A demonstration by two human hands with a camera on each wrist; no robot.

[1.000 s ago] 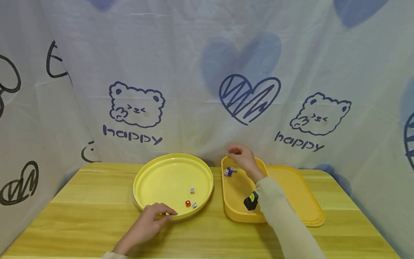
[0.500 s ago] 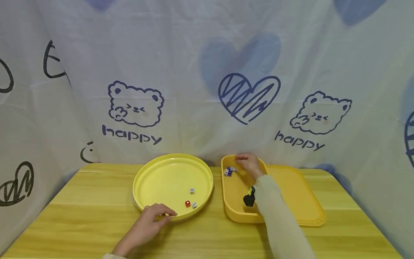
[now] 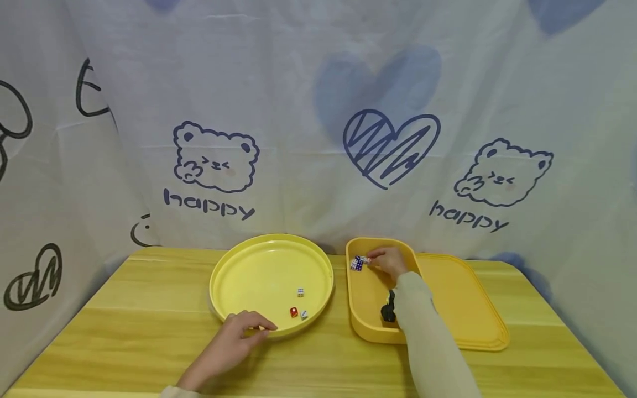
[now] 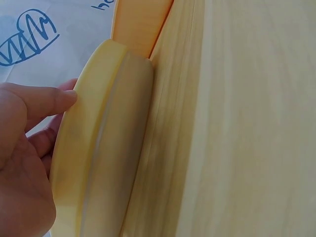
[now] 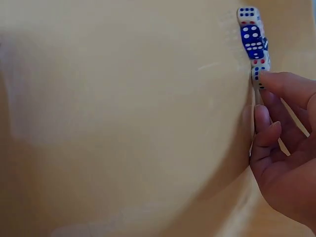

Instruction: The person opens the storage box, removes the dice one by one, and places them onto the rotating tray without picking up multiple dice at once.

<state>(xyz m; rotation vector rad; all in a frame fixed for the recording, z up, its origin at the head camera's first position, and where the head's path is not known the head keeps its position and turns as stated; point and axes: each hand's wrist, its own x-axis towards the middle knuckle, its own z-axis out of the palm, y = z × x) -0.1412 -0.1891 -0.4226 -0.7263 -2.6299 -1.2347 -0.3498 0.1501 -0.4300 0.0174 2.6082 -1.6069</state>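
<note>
A round yellow tray (image 3: 259, 271) lies on the wooden table, a red die (image 3: 293, 312) and two white dice near its right front. My left hand (image 3: 239, 337) pinches the tray's near rim; in the left wrist view the thumb presses the rim's outer side, with the other fingers partly hidden behind it. My right hand (image 3: 392, 261) reaches into the deep orange-yellow box (image 3: 368, 293), where white and blue dice cluster at the far left. In the right wrist view, thumb and finger pinch a white die (image 5: 257, 78) at the cluster's end, beside a blue die (image 5: 252, 42).
Right of the box lies a flat orange-yellow lid (image 3: 460, 298), partly behind the right sleeve (image 3: 423, 315). A black device (image 3: 388, 310) sits at the right wrist, over the box. A printed curtain (image 3: 293, 166) hangs behind the table.
My right hand has come down into the box from above its far edge, then moved left to the dice there. The left hand keeps its hold on the tray rim.
</note>
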